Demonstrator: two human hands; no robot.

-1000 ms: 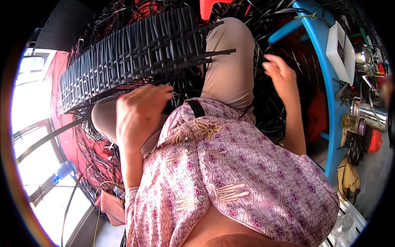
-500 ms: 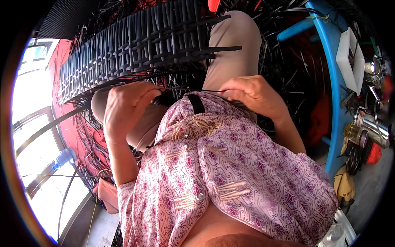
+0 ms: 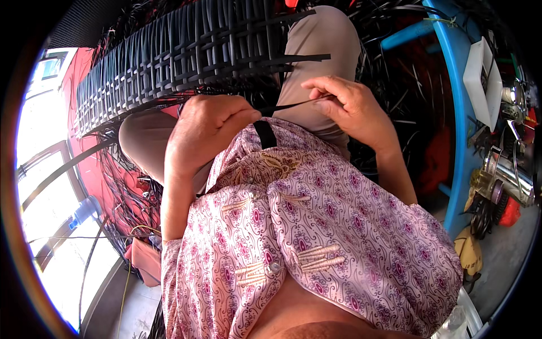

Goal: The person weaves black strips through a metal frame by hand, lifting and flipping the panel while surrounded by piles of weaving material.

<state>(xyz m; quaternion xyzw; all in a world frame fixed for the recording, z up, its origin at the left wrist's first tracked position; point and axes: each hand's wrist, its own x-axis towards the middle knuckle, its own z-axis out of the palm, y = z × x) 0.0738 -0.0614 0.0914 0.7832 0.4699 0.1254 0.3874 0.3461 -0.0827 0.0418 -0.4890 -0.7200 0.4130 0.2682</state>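
A pink-and-purple patterned blouse [image 3: 316,226] is filling the lower middle of the view, its front hem lying over the lap. A black woven panel [image 3: 186,51] is stretching across the upper left, and from its right edge loose strip ends are jutting out over the raised right knee of the beige trousers [image 3: 319,51]. A blue plastic table [image 3: 460,141] is standing on the person's right, its near edge bowing down the view. The left hand [image 3: 206,127] is curling above the lap, closing thumb and fingers on one end of a narrow black strip [image 3: 291,105]; the right hand [image 3: 355,110] is pinching the other end, its index finger reaching forward. Beyond the table's near edge, toward its upper corner, a white plastic tray [image 3: 480,87] is lying. Farther down that edge, a shiny metal cylinder [image 3: 508,172] is resting beside a small jar [image 3: 486,183]. The strip itself is running fairly straight between the two hands, just above the hem and well below the panel.
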